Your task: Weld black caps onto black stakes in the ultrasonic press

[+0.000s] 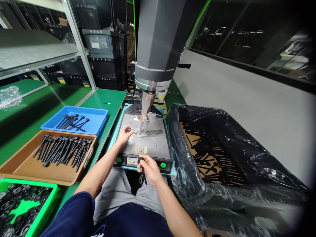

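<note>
My left hand [125,135] pinches a small shiny metal handle [132,129] at the left side of the metal fixture [142,127]. That fixture stands on the grey machine plate [123,144], right under the tip of the press head [147,102]. Near the plate's front edge, between the two green buttons, my right hand [151,169] is closed around a black rod with a knob-like head [140,160]. The rod's dark shaft points down below the fingers, over my lap. Whether anything sits inside the fixture is too small to tell.
At left are a brown tray [29,168] of black knob-headed rods, a blue tray [98,121] with several more, and a green bin [55,194] of black round parts. A large bin lined with black plastic [182,154] holds many rods at right. Green buttons [163,165] flank the front panel.
</note>
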Demonstrator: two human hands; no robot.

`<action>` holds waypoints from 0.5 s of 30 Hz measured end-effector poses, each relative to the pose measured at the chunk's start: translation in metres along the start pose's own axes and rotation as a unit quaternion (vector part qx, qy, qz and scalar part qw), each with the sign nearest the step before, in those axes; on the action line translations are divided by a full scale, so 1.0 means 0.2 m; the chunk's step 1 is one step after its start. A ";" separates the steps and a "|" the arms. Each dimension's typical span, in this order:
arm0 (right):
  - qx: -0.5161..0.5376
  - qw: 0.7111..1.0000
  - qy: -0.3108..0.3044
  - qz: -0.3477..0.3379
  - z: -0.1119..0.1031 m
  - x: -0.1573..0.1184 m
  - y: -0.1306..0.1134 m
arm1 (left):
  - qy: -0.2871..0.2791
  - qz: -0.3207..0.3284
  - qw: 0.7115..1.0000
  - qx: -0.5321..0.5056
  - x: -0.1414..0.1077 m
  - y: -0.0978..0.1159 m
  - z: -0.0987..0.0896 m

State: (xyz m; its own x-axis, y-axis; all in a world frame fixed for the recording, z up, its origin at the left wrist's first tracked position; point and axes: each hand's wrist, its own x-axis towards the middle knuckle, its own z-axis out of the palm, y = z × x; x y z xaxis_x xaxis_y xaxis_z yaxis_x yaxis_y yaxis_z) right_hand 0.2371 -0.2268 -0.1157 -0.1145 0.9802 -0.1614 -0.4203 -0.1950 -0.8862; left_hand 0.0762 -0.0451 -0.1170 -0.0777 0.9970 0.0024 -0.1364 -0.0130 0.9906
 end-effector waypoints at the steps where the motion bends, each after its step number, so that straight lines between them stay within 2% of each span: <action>1: -0.001 1.000 -0.003 0.004 0.00 0.00 0.01 | -0.015 -0.012 1.000 -0.015 0.03 -0.01 0.01; 5: 0.002 1.000 -0.018 0.014 -0.01 -0.01 0.05 | -0.050 -0.044 0.997 -0.036 0.06 -0.02 0.04; 9: -0.017 1.000 -0.008 0.004 -0.04 0.02 0.06 | -0.083 -0.074 0.993 -0.033 0.02 0.00 0.04; 12: -0.023 0.999 0.024 0.003 -0.06 0.08 0.05 | -0.110 -0.104 0.986 -0.065 -0.05 0.07 0.04; 15: -0.009 0.999 0.039 0.037 -0.05 0.17 0.08 | -0.115 -0.155 0.965 -0.176 -0.14 0.17 0.05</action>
State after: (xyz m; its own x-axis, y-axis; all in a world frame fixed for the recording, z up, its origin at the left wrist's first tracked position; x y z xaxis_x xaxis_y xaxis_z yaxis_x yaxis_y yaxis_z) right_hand 0.2357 -0.1970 -0.1393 -0.0746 0.9629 -0.2595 -0.3970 -0.2674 -0.8780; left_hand 0.0846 -0.0722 -0.0825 0.2365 0.9471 -0.2168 -0.4475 0.3043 0.8409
